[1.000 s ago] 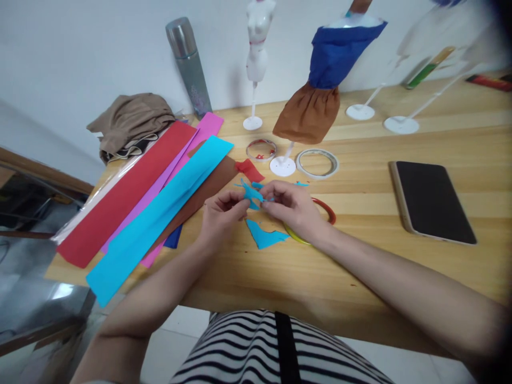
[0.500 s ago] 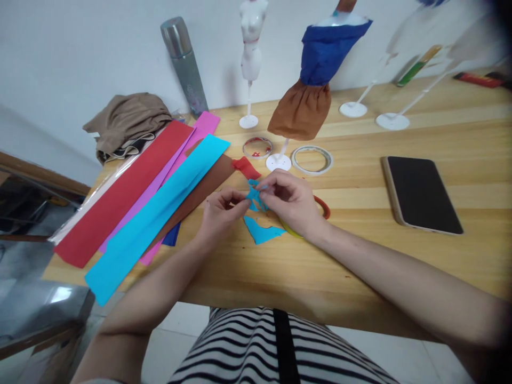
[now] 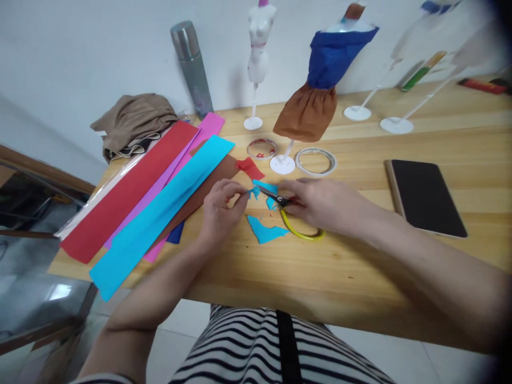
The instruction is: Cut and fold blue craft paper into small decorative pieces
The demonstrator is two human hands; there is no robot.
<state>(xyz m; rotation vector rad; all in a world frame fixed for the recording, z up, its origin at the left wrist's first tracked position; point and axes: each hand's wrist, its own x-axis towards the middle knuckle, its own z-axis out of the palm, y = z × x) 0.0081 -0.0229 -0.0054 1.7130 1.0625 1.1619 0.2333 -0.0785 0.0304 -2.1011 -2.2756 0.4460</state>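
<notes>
Between the thumb and fingers of my left hand (image 3: 224, 207) is pinched a small, irregular blue paper piece (image 3: 254, 192). My right hand (image 3: 316, 197) is closed on a pair of scissors (image 3: 276, 196), whose dark blades point left and reach the pinched piece. Most of the handles are covered by my fingers. Under the blades lie blue scraps (image 3: 269, 186), and nearer me on the wood is a larger blue offcut (image 3: 264, 231). A yellow ring-shaped band (image 3: 300, 232) rests just below my right hand. A red paper scrap (image 3: 252, 169) lies beyond my left fingers.
Long blue (image 3: 160, 218), red (image 3: 132, 186) and pink strips lie at left. Behind stand a thermos (image 3: 194, 74), a white mannequin (image 3: 258, 64) and one dressed in blue and brown (image 3: 306, 109). Two tape rolls lie near its base (image 3: 282, 165). At right is a phone (image 3: 428, 197).
My right hand has let go of the blue paper and now holds the scissors, with the blades at the paper. My left hand still pinches it. The whole view has shifted slightly.
</notes>
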